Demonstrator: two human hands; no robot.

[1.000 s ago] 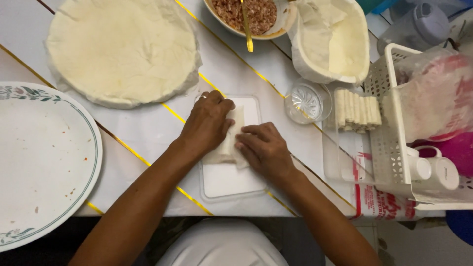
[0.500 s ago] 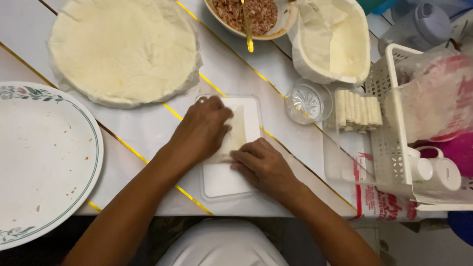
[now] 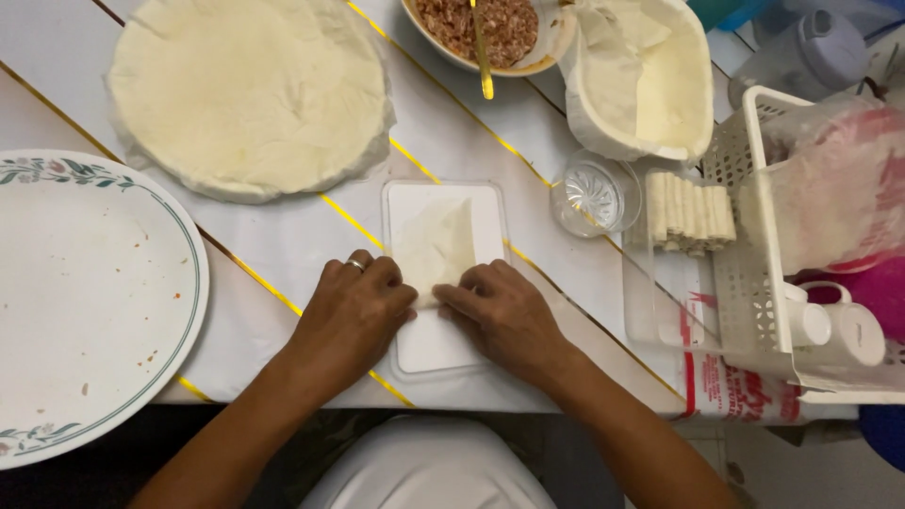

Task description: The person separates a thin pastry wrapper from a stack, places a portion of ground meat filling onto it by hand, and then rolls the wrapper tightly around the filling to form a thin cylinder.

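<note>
Both hands press together on the near corner of a thin wrapper [image 3: 438,247] lying on the white board [image 3: 443,344]: left hand [image 3: 353,316] and right hand [image 3: 504,316] pin the fold flat. Finished rolls [image 3: 688,212] wait nearby.

Wrapper sheet [image 3: 438,247]: thin, matt, dough-like, slightly translucent. Cutting board [image 3: 443,344]: white plastic, smooth. Tabletop [image 3: 283,236]: glossy white, gold metallic strips. Plate [image 3: 90,302]: glazed ceramic. Small dish [image 3: 589,196]: clear cut glass. Basket [image 3: 754,245]: white plastic lattice.
</note>
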